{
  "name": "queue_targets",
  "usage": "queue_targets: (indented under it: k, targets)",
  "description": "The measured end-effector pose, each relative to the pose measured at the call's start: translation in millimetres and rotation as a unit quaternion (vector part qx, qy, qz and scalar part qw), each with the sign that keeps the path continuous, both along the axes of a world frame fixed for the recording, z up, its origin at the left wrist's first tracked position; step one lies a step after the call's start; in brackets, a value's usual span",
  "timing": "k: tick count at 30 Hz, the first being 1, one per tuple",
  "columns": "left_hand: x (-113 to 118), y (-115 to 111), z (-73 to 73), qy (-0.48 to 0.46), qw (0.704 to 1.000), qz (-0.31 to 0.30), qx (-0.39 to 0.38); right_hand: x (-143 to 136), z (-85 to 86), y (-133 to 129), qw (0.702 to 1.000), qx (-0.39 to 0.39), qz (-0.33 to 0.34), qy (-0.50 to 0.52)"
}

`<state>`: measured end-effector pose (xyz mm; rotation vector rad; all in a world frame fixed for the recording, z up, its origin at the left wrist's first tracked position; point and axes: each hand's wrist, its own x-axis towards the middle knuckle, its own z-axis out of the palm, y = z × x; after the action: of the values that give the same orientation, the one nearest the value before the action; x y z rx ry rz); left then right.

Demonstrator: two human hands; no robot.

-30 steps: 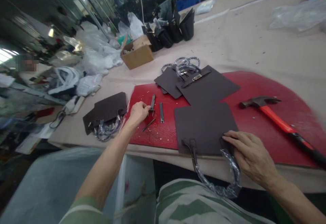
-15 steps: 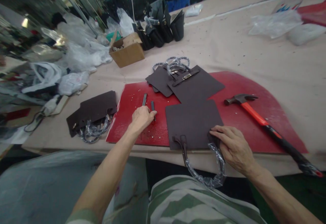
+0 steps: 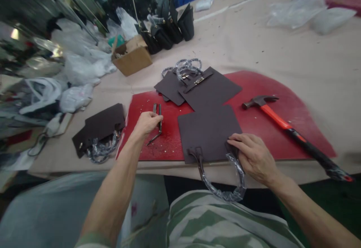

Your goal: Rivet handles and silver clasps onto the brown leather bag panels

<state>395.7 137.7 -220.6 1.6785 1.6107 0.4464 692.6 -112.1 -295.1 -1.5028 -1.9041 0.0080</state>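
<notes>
My left hand point(image 3: 147, 123) is closed in a pinch over a thin dark metal tool point(image 3: 160, 118). The end of another slim metal piece point(image 3: 155, 107) shows just beyond the fingers; my hand hides part of both. In front of me lies a dark brown leather bag panel point(image 3: 207, 129), its plastic-wrapped handle point(image 3: 222, 194) hanging over the table edge toward me. My right hand point(image 3: 255, 156) grips the right base of that handle at the panel's lower corner, thumb and fingers pressed together.
The panel rests on a red board point(image 3: 270, 86). A claw hammer point(image 3: 282, 122) lies to its right. Stacked panels with wrapped handles point(image 3: 214, 88) sit behind, and more panels point(image 3: 105, 122) are at left. A cardboard box point(image 3: 132, 58) and black bags point(image 3: 172, 32) stand farther back.
My left hand has shifted slightly up and left relative to the panel. The metal pieces by its fingers now lie closer together. My right hand stays at the handle base.
</notes>
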Motion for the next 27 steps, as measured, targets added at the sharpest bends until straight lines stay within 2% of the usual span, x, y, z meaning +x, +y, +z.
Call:
queue_targets:
  k: [3, 5, 8, 11, 15, 21, 24, 27]
  targets:
    - [-25.2, -18.9, 13.0, -0.062, 0.998, 0.002, 0.014, 1.5, -3.4, 1.4, 1.0, 0.013, -0.001, -0.007]
    - [-41.5, -33.3, 11.7, -0.077, 0.997, 0.011, -0.001, 1.3, -3.4, 1.6, 1.0, 0.017, -0.005, -0.008]
    - [-61.7, -49.7, -3.3, -0.058, 0.997, 0.044, 0.007, 0.0, -0.1, 0.8, 1.0, 0.006, -0.008, -0.003]
    - [-72.3, -56.2, -19.9, 0.07, 0.995, 0.047, 0.05, -1.2, 3.0, 0.5, 1.0, -0.005, -0.011, 0.004]
    - [-67.8, -57.0, -26.8, 0.243, 0.967, -0.038, 0.059, -1.8, 3.8, 1.0, 1.0, -0.009, -0.015, 0.012]
    - [-47.2, -57.7, -23.3, 0.372, 0.92, -0.104, 0.069, -2.9, 0.8, -1.1, 0.999, -0.013, -0.02, 0.022]
    - [-39.7, -52.8, -24.1, 0.398, 0.908, -0.11, 0.074, -3.8, -0.4, -2.8, 0.999, -0.021, -0.021, 0.026]
    - [-27.0, -46.9, -28.0, 0.356, 0.93, -0.067, 0.065, -4.3, -0.4, -2.6, 0.999, -0.028, -0.018, 0.03]
